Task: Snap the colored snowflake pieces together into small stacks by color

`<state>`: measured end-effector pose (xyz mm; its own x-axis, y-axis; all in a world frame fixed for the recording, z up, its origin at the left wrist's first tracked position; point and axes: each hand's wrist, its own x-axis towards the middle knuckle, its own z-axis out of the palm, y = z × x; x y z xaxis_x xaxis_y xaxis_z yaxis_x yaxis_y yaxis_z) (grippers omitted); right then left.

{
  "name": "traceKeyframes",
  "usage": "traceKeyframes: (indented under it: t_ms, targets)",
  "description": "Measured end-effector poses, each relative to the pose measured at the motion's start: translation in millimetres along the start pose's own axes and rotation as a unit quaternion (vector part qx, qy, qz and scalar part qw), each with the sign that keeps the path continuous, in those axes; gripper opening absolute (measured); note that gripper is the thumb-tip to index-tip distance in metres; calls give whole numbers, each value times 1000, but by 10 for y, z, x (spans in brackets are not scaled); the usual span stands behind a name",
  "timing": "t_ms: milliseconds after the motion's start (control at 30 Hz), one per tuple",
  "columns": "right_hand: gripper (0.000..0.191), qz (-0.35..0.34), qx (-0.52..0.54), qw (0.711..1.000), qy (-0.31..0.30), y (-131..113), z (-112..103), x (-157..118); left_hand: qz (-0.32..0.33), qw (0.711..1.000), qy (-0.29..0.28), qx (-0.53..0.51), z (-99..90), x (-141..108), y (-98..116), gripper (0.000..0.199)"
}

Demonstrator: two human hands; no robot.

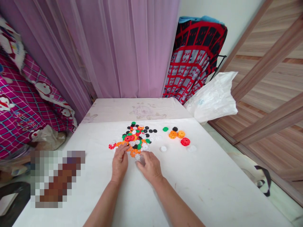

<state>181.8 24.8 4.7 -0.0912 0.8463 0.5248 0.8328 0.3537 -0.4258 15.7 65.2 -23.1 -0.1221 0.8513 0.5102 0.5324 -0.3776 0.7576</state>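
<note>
A mixed heap of notched plastic discs (138, 138) in red, orange, green, black and white lies on the white tabletop. My left hand (120, 162) rests at the heap's near left edge, its fingers stretched over some orange discs. Close to the near right edge is my right hand (151, 165), thumb and fingers apart beside a white disc (137, 156). I cannot tell whether it touches that disc. Right of the heap sit separate same-colour groups: green (165, 129), black (175, 129), orange (172, 135), red (185, 142) and white (163, 148).
The table (201, 189) has a flowered cover at its far end. A white plastic bag (213, 97) stands at the far right edge, before a red patterned cloth (189, 60). Purple curtains (132, 47) hang behind. A pixelated patch hides part of the left side.
</note>
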Motion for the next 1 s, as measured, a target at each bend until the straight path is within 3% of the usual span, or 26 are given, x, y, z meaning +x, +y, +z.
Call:
traceKeyframes:
  t_ms: [233, 400, 533, 700, 867, 1000]
  targets:
    - [25, 11, -31, 999, -24, -34, 121, 57, 4, 1000, 1, -17, -3, 12, 34, 27]
    - [27, 37, 31, 999, 3, -4, 141, 44, -5, 1000, -3, -10, -11, 11, 58, 27]
    - [20, 12, 87, 996, 34, 55, 19, 4, -5, 1000, -5, -8, -16, 13, 72, 27]
    - [22, -29, 43, 996, 67, 196, -241, -87, -15, 1000, -11, -2, -21, 8, 87, 27]
    - [19, -8, 45, 999, 25, 331, -390, -224, -28, 999, -20, 1, -27, 4, 113, 27]
    - [17, 39, 55, 997, 49, 391, -384, -263, -27, 999, -21, 2, -28, 9, 126, 28]
